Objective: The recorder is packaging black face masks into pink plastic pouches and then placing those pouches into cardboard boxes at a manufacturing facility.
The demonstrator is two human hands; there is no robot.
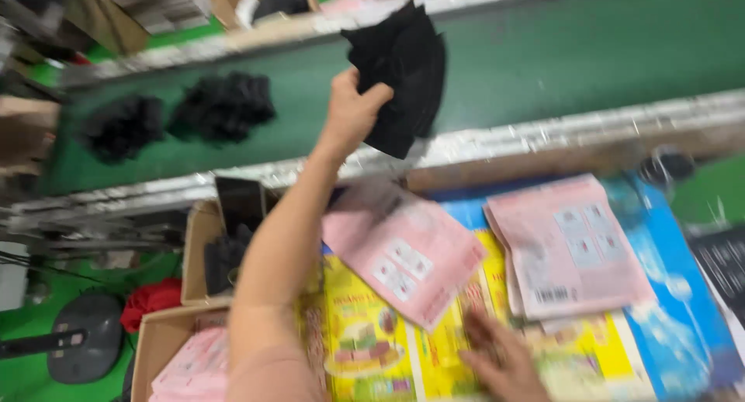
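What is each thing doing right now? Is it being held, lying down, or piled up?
Left hand: raised over the belt, gripping the black fabric bundle.
Black fabric bundle: held up, hanging from the left hand.
Right hand: flat on the yellow printed sheet.
Pink pouches: lying stacked on the table.
Black fabric piles: lying on the green conveyor belt.
Cardboard box: open, pink pouches inside.

- A pink flat pouch (403, 251) with small white labels lies tilted near the middle of the worktop, on a yellow printed sheet (365, 332)
- A stack of pink pouches (570, 251) with white labels lies toward the worktop's right side, partly on a blue printed sheet (667, 293)
- More pink pouches (190, 367) fill a cardboard box (151, 348) at the lower left
- A dark phone screen (239, 202) stands at the worktop's left edge
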